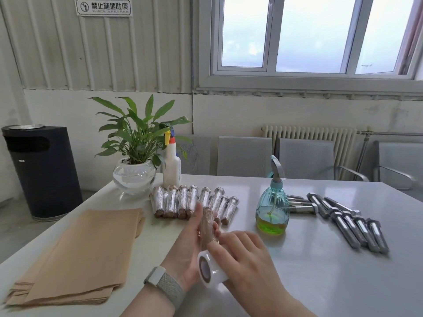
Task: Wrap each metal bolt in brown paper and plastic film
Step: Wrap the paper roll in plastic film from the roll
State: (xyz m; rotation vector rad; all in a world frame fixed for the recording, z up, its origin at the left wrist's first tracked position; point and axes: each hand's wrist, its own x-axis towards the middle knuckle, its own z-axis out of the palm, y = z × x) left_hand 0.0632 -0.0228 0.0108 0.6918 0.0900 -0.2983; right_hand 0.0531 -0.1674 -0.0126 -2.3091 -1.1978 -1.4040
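Nearest the camera, the right hand (pixel 247 255) curls around a roll of plastic film (pixel 209 268), white with a dark core, held just above the white table (pixel 320 282). Beside it the left hand (pixel 185 243), a grey-strapped watch (pixel 163 283) on its wrist, grips one wrapped bolt (pixel 207 224): brown paper shows through glossy clear film, and it stands tilted between thumb and fingers, touching the roll's top. Behind the hands lies a row of about ten finished wrapped bolts (pixel 194 201), side by side, silvery with brown ends. To the right, roughly ten bare metal bolts (pixel 350 221) lie in loose rows, some partly hidden behind one blue spray bottle (pixel 272 209) holding green liquid. One stack of brown paper sheets (pixel 84 252) sits at left. Farther back stand one white spray bottle (pixel 171 165) and one potted plant (pixel 135 156).
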